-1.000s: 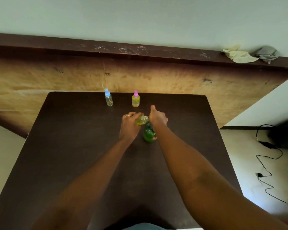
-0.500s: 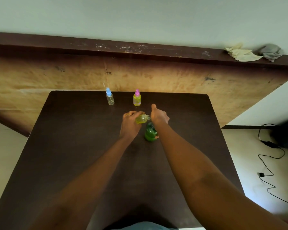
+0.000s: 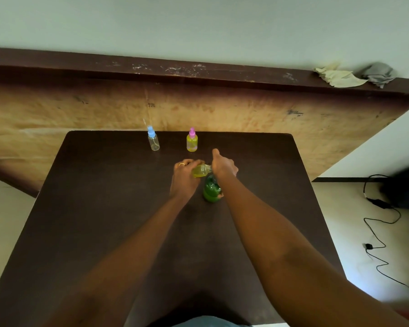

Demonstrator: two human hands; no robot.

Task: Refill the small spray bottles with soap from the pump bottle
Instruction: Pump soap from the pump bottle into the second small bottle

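A green pump bottle [image 3: 211, 191] stands mid-table. My right hand [image 3: 223, 165] sits on top of it, thumb raised, and hides the pump head. My left hand [image 3: 184, 178] holds a small bottle of yellow liquid [image 3: 200, 171], tilted on its side with its neck toward my right hand. At the back of the table stand a clear spray bottle with a blue cap [image 3: 153, 140] and a yellow-filled spray bottle with a pink cap [image 3: 192, 141], both upright.
The dark brown table [image 3: 99, 208] abuts a plywood panel [image 3: 80, 109] with a dark ledge on top. Crumpled cloths [image 3: 354, 75] lie on the ledge at the right. Black cables [image 3: 378, 234] trail on the floor to the right.
Both hands and the bottles hold nearly the same pose; only the camera view shifts slightly.
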